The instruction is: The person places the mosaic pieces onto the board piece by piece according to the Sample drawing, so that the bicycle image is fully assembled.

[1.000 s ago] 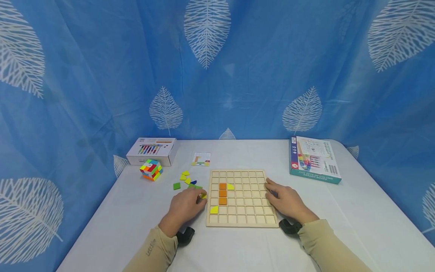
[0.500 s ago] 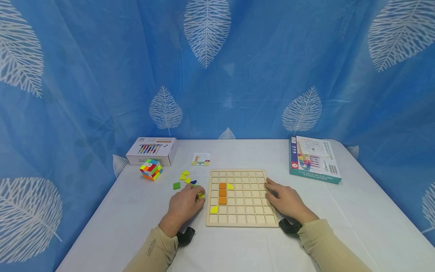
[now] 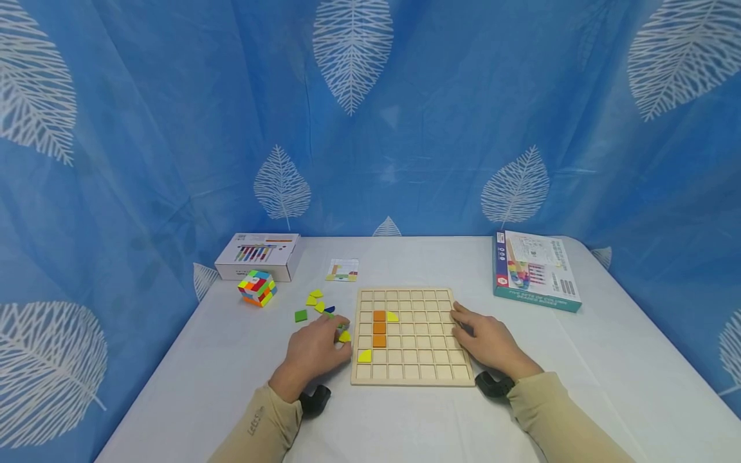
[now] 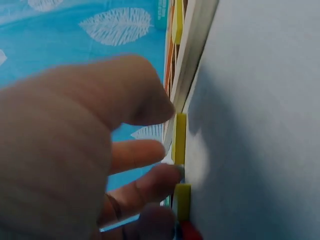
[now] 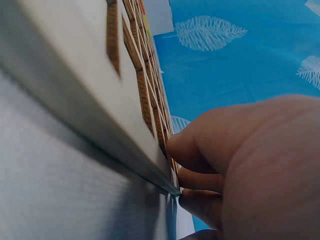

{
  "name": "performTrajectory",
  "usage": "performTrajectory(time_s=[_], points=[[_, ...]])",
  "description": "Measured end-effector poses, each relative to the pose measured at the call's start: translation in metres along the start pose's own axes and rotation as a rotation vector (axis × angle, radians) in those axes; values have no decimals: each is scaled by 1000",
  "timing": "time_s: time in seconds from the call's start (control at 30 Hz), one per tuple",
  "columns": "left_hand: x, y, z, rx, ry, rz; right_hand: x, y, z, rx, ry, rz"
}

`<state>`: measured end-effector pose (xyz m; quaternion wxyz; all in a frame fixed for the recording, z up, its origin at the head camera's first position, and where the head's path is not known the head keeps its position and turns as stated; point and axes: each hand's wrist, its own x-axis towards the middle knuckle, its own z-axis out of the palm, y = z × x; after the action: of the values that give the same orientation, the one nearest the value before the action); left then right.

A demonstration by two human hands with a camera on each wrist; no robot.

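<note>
Head view: on the bench (image 3: 417,424), the gridded board (image 3: 426,342) has the right hand (image 3: 491,339) touching its edge, fingers loosely spread; just left, the left hand (image 3: 314,347) has fingers narrowly parted around a yellow piece (image 3: 345,336), pinch uncertain; picking seems in hand, calling for a secure hold

Grid board (image 3: 424,341): pale wood, flat on desk (image 3: 413,424); three orange tiles (image 3: 379,328) in one column, two yellow tiles (image 3: 392,317) in cells. Loose yellow tile (image 3: 345,336): flat, just beside board's left edge.
</note>
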<state>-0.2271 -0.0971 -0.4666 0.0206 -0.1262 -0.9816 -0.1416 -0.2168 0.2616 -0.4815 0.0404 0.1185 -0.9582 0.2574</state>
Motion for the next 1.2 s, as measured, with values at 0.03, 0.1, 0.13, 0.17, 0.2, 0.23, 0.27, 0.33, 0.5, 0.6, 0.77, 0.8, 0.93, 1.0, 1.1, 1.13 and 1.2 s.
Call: performTrajectory(time_s=[0.03, 0.1, 0.13, 0.17, 0.2, 0.23, 0.27, 0.33, 0.5, 0.6, 0.77, 0.8, 0.93, 1.0, 1.1, 1.13, 1.2], points=[[0, 0, -1, 3, -3, 3, 0, 0, 0, -1, 0, 0], [0, -2, -1, 0, 0, 13, 0, 0, 0, 0, -2, 0], [1, -3, -1, -1, 6, 18, 0, 0, 0, 1, -1, -1], [1, -4, -2, -7, 8, 27, 0, 0, 0, 1, 0, -2], [2, -5, -2, -19, 9, 41, 0, 0, 0, 1, 0, -3], [3, -7, -3, -31, 7, 58, 0, 0, 0, 2, 1, -4], [4, -9, -4, -47, 0, 77, 0, 0, 0, 3, 2, -5], [5, -12, -6, -79, -30, 111, 0, 0, 0, 5, 3, -5], [6, -19, -9, -141, -90, 138, 0, 0, -1, 6, 4, -5], [6, -20, -8, -155, -94, 133, 0, -1, -1, 3, 1, -8], [6, -20, -8, -149, -75, 128, 0, -2, -2, 5, -2, -8], [7, -20, -9, -147, -70, 131, 0, -2, -2, 3, -2, -11], [7, -19, -10, -131, -54, 135, 0, -1, -2, -2, -2, -13], [7, -19, -10, -125, -45, 134, 0, -1, -2, -1, -1, -10], [7, -18, -11, -114, -21, 130, 0, -1, -1, 0, -1, -12], [7, -18, -11, -110, -11, 130, 0, 0, -1, -2, 0, -12], [6, -16, -11, -102, 6, 135, 1, 0, -1, -3, 3, -12]])
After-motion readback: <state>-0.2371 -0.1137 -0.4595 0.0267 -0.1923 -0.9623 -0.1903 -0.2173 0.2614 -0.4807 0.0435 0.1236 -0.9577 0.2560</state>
